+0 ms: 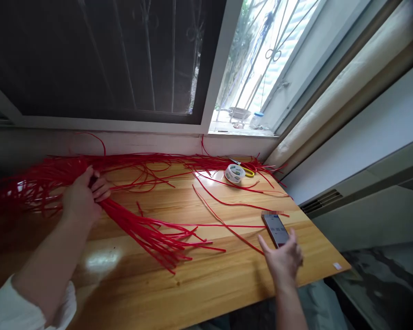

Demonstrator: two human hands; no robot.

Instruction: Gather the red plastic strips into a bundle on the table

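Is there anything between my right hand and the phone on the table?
Nothing visible. The right hand is already at the phone, fingers at its near end. One loose red strip crosses the table just left of it.

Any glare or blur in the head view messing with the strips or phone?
Head view: window blown out; glare patches on the table; left hand grips the red strips, which smear at the left edge; phone by the right hand has a blurred patch above it.
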